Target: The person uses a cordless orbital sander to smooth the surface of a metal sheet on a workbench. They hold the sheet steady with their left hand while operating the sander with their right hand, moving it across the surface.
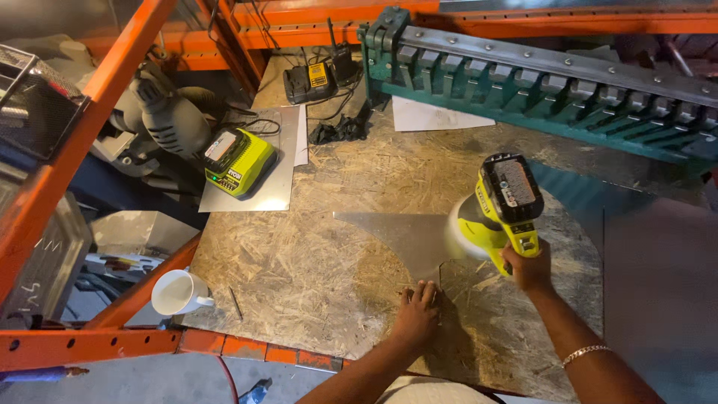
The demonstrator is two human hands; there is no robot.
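Right hand (528, 268): closed around the handle of the yellow-green cordless sander (495, 217), its pad resting on the metal sheet (419, 238).
Left hand (416, 314): flat, fingers together, pressing on the sheet's near edge.
Sheet: thin, lies flat on the chipboard bench (299, 269), approx. centre.
Handling (my judgement): light, flexible, slippery, edges prob. sharp; better hold by flat palm, not by the rim.
Nearby: battery charger (238, 161), white mug (179, 292).

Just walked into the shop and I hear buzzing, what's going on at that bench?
A person is running a yellow-green cordless sander over a thin metal sheet lying on the chipboard bench top. The right hand grips the sander's handle, and the left hand presses flat beside the sheet's near edge. A battery charger and a white mug sit off to the left.
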